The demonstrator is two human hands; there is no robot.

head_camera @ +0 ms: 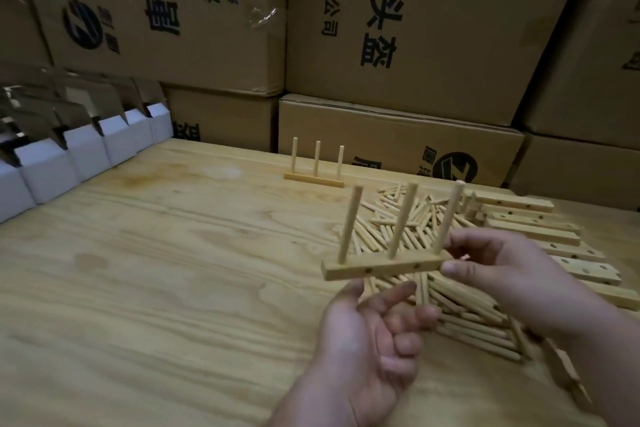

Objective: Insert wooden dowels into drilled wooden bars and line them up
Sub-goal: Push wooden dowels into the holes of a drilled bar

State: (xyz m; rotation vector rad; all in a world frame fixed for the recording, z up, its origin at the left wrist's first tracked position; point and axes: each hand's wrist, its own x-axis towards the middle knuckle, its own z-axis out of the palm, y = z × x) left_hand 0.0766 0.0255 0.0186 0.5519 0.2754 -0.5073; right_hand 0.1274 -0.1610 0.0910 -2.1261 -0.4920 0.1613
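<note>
My left hand (363, 333) nearest camera, palm up, fingers loose, grip empty, just under bar (381, 266). My right hand (512, 274) pinches bar's right end, thumb on front face; bar held above table (156, 270), three dowels (401, 222) upright in it. Finished bar (314, 180) stands at far edge. Loose dowel pile (460, 308), drilled bars (540, 229) right. Judgement: light, stiff, dry wood; hold by bar, not dowels, which may pull out.

The right hand (512, 274) pinches one end of a pale drilled wooden bar (384, 265) bearing three upright dowels above the light wooden desk (173, 270); the left hand (367, 340) is loosely curled below.
</note>
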